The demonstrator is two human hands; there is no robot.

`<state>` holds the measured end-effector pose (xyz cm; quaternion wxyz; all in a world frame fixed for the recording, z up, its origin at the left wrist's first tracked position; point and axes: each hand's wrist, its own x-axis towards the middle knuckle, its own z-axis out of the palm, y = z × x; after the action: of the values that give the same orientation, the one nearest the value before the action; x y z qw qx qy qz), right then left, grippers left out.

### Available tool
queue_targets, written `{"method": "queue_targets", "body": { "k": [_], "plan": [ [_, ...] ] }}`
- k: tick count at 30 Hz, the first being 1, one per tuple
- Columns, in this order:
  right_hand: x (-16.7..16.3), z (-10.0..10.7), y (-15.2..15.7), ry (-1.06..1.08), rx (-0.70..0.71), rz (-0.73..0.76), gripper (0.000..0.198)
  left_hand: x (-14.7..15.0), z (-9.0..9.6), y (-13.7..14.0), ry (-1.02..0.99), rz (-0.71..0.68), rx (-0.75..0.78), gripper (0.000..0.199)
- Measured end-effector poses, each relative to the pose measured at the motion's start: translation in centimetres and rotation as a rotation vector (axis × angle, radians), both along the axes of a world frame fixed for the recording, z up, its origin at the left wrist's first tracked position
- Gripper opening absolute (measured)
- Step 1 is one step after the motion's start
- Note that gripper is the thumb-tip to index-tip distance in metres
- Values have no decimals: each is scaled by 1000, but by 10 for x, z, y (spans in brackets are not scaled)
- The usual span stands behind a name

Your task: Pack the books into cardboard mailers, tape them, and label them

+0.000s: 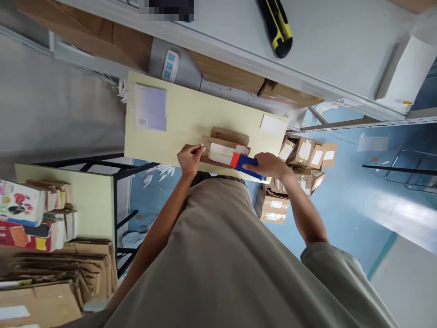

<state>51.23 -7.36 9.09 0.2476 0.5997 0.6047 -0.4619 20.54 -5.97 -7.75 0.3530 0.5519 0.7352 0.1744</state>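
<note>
A small cardboard box [218, 146] with a white label lies on the pale yellow table near its front edge. My right hand [271, 165] is closed around a blue tape dispenser [251, 165] with a red front end, which is at the box's right end. My left hand [190, 158] pinches at the box's left end, where something small and shiny shows at the fingertips, too small to make out. A second brown box [230, 135] lies directly behind the first.
On the table [186, 105] lie a printed sheet [150, 108] and a white paper [273, 124]. A yellow-black utility knife [277, 29] rests on the shelf above. Taped boxes [305, 152] are piled at right; flattened cardboard [92, 269] and colourful cartons [22, 200] stand at left.
</note>
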Motion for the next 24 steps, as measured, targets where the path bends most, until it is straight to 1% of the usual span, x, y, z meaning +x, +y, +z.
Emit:
{"method": "queue_targets", "body": {
  "k": [3,6,9,12,16,22,24],
  "plan": [
    [39,11,-17,-2,-10,-44,58,-3,2,5,10,19,7,21],
    [63,16,-26,-13,-33,-95,58,-4,5,10,15,26,11,20],
    [68,10,-27,-26,-49,-114,56,-3,5,14,34,8,3,19],
    [64,-4,-23,-50,-57,-101,51,-4,1,15,63,4,-16,19],
    [67,-20,-22,-26,-55,-89,53,-6,-6,15,66,-2,-6,21],
    [84,-24,-25,103,-77,-155,58,-5,-5,14,52,15,-1,13],
    [90,-24,-25,122,-82,-155,59,-5,-3,15,46,21,-5,11]
  ]
}}
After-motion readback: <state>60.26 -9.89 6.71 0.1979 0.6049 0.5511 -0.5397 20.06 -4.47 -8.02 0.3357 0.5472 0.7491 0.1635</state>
